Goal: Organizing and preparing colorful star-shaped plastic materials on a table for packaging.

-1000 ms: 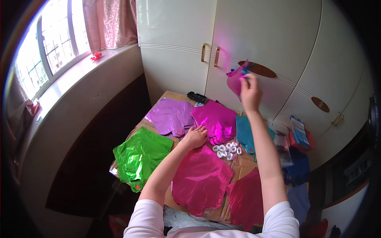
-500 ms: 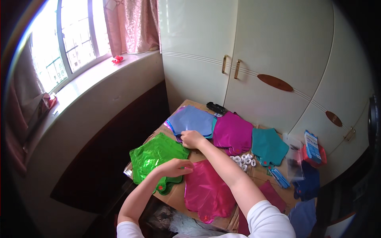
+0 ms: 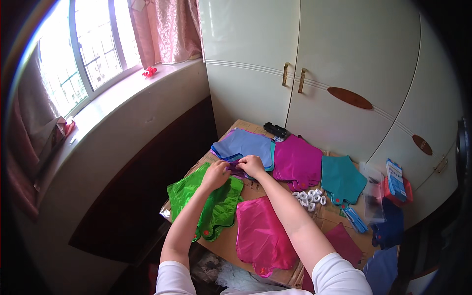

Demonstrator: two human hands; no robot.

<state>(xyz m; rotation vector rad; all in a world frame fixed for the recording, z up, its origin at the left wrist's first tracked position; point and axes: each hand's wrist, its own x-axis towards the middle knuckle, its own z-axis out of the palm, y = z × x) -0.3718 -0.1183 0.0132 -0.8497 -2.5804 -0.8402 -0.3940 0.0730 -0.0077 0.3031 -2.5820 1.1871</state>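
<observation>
On the cardboard-topped table, my left hand (image 3: 216, 175) and my right hand (image 3: 252, 166) are close together at the near edge of a stack of flat blue sheets (image 3: 246, 144). The fingers of both are closed on a dark purple sheet edge (image 3: 235, 168) that lies partly under the blue ones. My left forearm crosses a stack of shiny green sheets (image 3: 221, 199). Beneath my right forearm lies a shiny pink stack (image 3: 260, 231), its near tab bearing a red dot.
Right of the blue stack lie magenta sheets (image 3: 297, 162) and teal sheets (image 3: 342, 179), with several white rings (image 3: 309, 199) and a blue packet (image 3: 355, 220) in front. A red container (image 3: 397, 191) stands near the cabinet (image 3: 246, 93). A black object (image 3: 276, 130) rests behind.
My left hand has moved from between the green and pink stacks up to the blue stack's near edge. My right hand has stayed by that edge. The view has shifted slightly.
</observation>
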